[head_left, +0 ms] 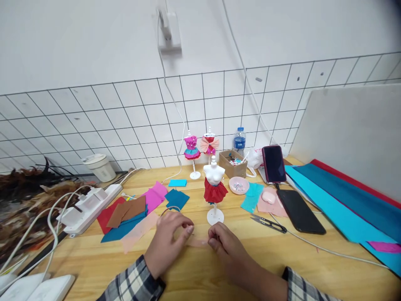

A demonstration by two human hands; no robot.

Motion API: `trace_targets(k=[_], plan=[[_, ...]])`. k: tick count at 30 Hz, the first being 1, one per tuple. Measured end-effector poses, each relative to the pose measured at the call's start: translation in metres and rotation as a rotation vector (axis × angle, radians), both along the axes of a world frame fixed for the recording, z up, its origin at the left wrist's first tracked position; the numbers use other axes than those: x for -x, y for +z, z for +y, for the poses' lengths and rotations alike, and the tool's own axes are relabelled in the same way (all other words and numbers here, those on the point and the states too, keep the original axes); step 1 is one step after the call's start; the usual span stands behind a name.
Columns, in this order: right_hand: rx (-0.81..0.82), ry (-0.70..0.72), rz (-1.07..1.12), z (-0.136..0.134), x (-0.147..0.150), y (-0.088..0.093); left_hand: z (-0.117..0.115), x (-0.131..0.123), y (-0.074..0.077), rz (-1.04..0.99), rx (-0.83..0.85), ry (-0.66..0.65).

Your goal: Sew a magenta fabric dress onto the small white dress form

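A small strip of peach crepe paper [198,242] stretches low over the table between my two hands. My left hand [171,236] pinches its left end with thumb and fingers. At the other end, the closed fingertips of my right hand [224,244] grip it. Just beyond my hands stands a small white dress form [214,173] on a round base, wearing a gathered red skirt [214,191]. Farther back are two more mini dress forms, one in a magenta and blue dress [191,146], one with a peach bow [209,145].
Left lie coloured paper pieces [133,209] and a power strip [90,209]. To the right are thread snips [269,223], a pink dish [239,185] of beads, a black phone [300,211] and large paper sheets [341,205]. A cardboard box [233,167] and bottle [239,140] stand behind.
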State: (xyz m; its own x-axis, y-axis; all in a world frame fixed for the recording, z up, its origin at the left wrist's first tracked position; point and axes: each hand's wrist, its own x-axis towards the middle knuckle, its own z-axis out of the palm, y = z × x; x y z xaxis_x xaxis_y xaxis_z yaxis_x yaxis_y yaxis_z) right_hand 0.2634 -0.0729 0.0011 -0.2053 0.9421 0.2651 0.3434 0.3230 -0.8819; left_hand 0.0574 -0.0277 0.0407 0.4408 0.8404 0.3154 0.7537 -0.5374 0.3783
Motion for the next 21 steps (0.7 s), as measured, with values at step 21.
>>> trace_targets(k=[21], plan=[[-0.053, -0.211, -0.092, 0.001, -0.015, 0.012, -0.019, -0.03, -0.009, -0.409, 0.357, -0.141]])
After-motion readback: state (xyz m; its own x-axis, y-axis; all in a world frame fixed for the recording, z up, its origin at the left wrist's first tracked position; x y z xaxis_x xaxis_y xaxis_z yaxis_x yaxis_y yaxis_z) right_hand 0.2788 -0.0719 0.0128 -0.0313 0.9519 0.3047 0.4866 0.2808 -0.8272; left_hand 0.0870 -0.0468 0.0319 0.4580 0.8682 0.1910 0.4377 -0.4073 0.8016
